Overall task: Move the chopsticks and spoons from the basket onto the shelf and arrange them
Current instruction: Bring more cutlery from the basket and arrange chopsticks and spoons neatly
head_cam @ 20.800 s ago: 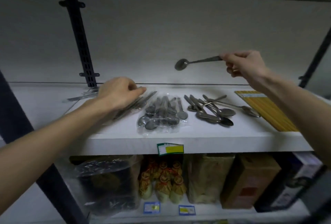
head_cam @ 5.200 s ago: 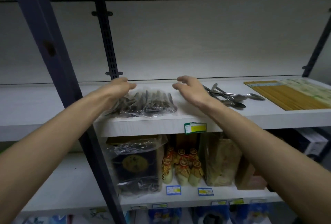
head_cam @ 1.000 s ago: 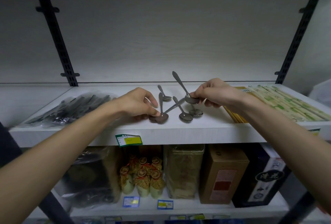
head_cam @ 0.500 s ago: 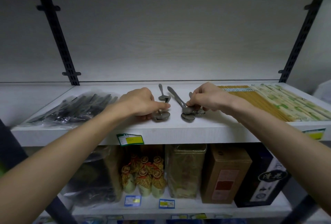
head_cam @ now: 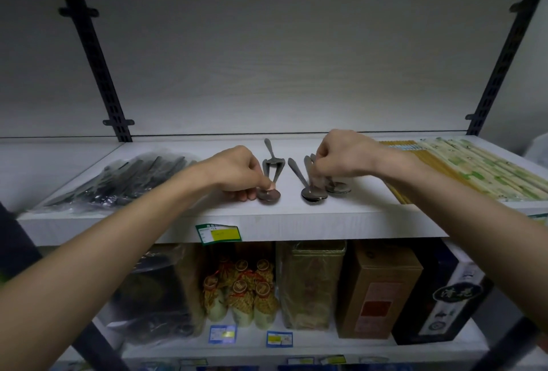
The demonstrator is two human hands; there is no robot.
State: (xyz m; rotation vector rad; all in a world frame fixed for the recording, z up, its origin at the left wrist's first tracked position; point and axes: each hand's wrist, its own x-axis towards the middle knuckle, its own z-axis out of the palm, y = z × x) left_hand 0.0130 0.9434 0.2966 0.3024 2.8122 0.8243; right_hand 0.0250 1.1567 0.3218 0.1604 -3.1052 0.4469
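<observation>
Your left hand point(head_cam: 237, 170) is curled down near the front edge of the shelf point(head_cam: 237, 219), its thumb and fingertips pinching the bowls of a small stack of spoons point(head_cam: 269, 193) whose handles fan back toward the rear wall. Your right hand point(head_cam: 341, 157) is curled too, fingers closed on the handles of a second stack of spoons point(head_cam: 314, 193), with a third small pile point(head_cam: 338, 187) touching it on the right. A second ago your right hand held a spoon tilted well up off the shelf and the loose spoons lay splayed between your hands; now that spoon is down, and the loose ones sit in tidy stacks with their bowls lined up along the front edge. Both hands have come lower and closer to the shelf top. From this I judge that the moving is nearly done and you are in the arranging step: squaring the bowls and bringing the handles parallel. The left stack's handles are spread in a narrow V, so a light squeeze there should close them. To the left, the bagged spoons point(head_cam: 124, 176) lie by the left end of the shelf. To the right, the chopsticks point(head_cam: 462, 169) lie in flat packs running from the front edge to the back at the right end, just beside your right wrist. The basket is not in view, so I cannot tell whether anything is left in it. Below, boxes and bottles fill the lower shelf point(head_cam: 296, 344).
</observation>
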